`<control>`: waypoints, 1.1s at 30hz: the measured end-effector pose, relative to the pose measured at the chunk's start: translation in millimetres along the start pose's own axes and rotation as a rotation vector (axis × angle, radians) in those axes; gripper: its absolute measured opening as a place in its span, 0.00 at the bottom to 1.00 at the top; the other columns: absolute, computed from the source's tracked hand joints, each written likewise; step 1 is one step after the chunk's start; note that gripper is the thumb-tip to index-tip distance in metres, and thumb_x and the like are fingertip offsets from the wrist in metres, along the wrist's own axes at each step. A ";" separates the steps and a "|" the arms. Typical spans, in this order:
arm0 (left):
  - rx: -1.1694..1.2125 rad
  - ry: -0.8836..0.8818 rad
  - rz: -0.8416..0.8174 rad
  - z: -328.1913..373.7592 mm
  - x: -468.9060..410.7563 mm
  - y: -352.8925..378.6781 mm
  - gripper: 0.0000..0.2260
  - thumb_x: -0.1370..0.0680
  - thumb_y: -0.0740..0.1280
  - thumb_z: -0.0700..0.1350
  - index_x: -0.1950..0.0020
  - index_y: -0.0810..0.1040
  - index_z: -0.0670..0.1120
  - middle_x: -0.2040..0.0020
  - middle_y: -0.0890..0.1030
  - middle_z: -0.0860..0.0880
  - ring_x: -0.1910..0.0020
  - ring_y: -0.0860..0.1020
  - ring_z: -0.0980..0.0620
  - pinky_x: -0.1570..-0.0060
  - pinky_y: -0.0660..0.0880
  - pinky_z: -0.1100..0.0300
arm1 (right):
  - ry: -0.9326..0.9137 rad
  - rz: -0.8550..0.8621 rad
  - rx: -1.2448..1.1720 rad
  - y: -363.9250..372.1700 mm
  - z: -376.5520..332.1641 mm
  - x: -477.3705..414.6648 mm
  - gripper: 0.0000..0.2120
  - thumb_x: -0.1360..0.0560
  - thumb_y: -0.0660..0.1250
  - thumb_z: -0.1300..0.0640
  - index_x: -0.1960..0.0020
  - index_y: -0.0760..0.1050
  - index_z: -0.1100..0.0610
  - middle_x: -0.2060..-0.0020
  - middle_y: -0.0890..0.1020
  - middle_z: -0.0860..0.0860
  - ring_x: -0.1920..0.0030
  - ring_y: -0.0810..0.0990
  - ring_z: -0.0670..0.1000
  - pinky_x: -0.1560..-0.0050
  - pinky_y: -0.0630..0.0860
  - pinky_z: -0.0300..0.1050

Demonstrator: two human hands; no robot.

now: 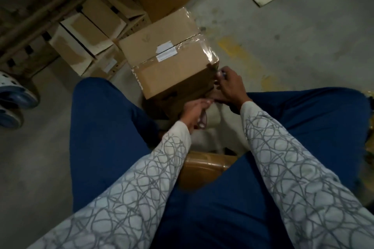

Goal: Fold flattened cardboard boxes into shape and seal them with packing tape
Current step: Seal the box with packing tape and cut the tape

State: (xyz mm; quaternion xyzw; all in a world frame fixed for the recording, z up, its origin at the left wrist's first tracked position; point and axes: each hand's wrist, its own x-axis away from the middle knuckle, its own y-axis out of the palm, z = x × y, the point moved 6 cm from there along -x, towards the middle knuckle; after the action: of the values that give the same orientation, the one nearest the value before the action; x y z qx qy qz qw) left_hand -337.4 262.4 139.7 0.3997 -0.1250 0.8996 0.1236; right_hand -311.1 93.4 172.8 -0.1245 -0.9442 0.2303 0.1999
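Right now a sealed cardboard box (168, 62) is sitting on the floor (283, 36) between the seated person's knees, with clear packing tape (208, 52) running over its top seam and down its right edge. The right hand (228, 85) is curling its fingers at the box's near right corner, pinching the packing tape there. The left hand (195, 108) is reaching along the box's near side with fairly straight fingers, a blurred clear ring showing beneath it; whether it is gripping that, I cannot tell.

Open floor (293, 50) right of the taped box (168, 60); stacked cartons (89, 36) crowd its left.
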 end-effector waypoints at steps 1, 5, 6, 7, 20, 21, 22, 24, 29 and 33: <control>-0.029 0.070 -0.010 18.0 5.6 -5.7 0.09 0.22 0.72 0.42 0.43 0.86 0.44 0.47 0.86 0.47 0.49 0.83 0.48 0.51 0.80 0.60 | 0.011 0.037 -0.124 -2.2 -7.9 -0.3 0.07 0.16 0.59 0.54 0.48 0.74 0.53 0.51 0.85 0.56 0.53 0.84 0.56 0.51 0.80 0.54; -0.508 0.322 0.155 70.7 27.1 -46.1 0.08 0.22 0.71 0.49 0.44 0.87 0.54 0.45 0.86 0.53 0.45 0.80 0.53 0.41 0.76 0.58 | 0.077 0.095 -0.212 -10.0 -24.7 3.2 0.09 0.19 0.63 0.51 0.55 0.79 0.51 0.60 0.86 0.52 0.59 0.85 0.56 0.54 0.83 0.55; -0.638 0.381 0.198 78.3 34.9 -57.1 0.08 0.22 0.71 0.50 0.44 0.86 0.55 0.44 0.84 0.52 0.45 0.78 0.52 0.42 0.76 0.56 | 0.115 0.095 -0.151 -9.3 -18.1 3.1 0.10 0.22 0.66 0.48 0.55 0.81 0.52 0.60 0.85 0.54 0.58 0.85 0.58 0.53 0.83 0.58; -0.732 0.445 0.237 85.2 43.0 -68.4 0.09 0.22 0.71 0.50 0.43 0.86 0.54 0.45 0.81 0.51 0.45 0.75 0.51 0.45 0.73 0.55 | 0.160 0.088 -0.080 -7.0 -11.8 4.1 0.12 0.25 0.67 0.46 0.55 0.83 0.54 0.60 0.85 0.55 0.57 0.84 0.59 0.52 0.82 0.59; -0.451 0.573 0.357 72.4 87.9 -166.1 0.04 0.27 0.77 0.47 0.54 0.89 0.50 0.58 0.87 0.51 0.58 0.84 0.53 0.56 0.81 0.57 | 0.103 0.084 0.045 16.2 -92.7 -14.6 0.38 0.32 0.67 0.28 0.37 0.80 0.57 0.43 0.83 0.55 0.45 0.82 0.56 0.44 0.80 0.56; -0.428 0.570 0.361 72.9 88.8 -166.3 0.04 0.27 0.77 0.48 0.54 0.89 0.50 0.57 0.87 0.52 0.58 0.84 0.54 0.56 0.81 0.57 | 0.095 0.048 0.091 21.3 -87.7 -10.8 0.36 0.31 0.66 0.28 0.37 0.80 0.56 0.43 0.83 0.55 0.44 0.82 0.57 0.44 0.80 0.57; -0.407 0.561 0.366 73.2 88.5 -166.4 0.05 0.27 0.78 0.48 0.54 0.89 0.49 0.57 0.87 0.52 0.59 0.83 0.55 0.57 0.81 0.58 | 0.090 -0.029 0.094 30.0 -84.2 -4.0 0.32 0.29 0.66 0.28 0.40 0.81 0.54 0.47 0.84 0.54 0.47 0.82 0.57 0.46 0.80 0.55; -0.352 0.522 0.384 72.5 86.2 -167.4 0.05 0.27 0.78 0.48 0.54 0.89 0.48 0.57 0.87 0.52 0.59 0.83 0.56 0.57 0.80 0.60 | 0.135 -0.243 -0.020 53.9 -88.2 19.4 0.26 0.26 0.66 0.31 0.49 0.83 0.54 0.57 0.84 0.52 0.53 0.82 0.57 0.51 0.80 0.52; -0.108 0.398 0.406 70.1 74.2 -169.0 0.05 0.27 0.78 0.47 0.54 0.88 0.46 0.58 0.87 0.52 0.57 0.84 0.55 0.51 0.82 0.57 | 0.083 -0.488 -0.194 87.3 -114.4 82.0 0.22 0.23 0.66 0.36 0.43 0.83 0.53 0.48 0.86 0.52 0.46 0.84 0.54 0.46 0.81 0.52; 0.093 0.328 0.398 71.7 65.5 -171.2 0.05 0.28 0.78 0.42 0.62 0.85 0.50 0.61 0.85 0.54 0.54 0.84 0.52 0.48 0.83 0.54 | -0.044 -0.432 -0.059 89.9 -124.9 102.5 0.18 0.21 0.66 0.41 0.41 0.81 0.54 0.51 0.86 0.51 0.52 0.84 0.48 0.54 0.76 0.40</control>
State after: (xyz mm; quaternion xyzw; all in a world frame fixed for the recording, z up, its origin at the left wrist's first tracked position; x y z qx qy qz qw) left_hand -275.4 407.8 257.0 0.2212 -0.1381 0.9638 -0.0555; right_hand -335.1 252.6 263.7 0.0801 -0.9594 0.1569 0.2201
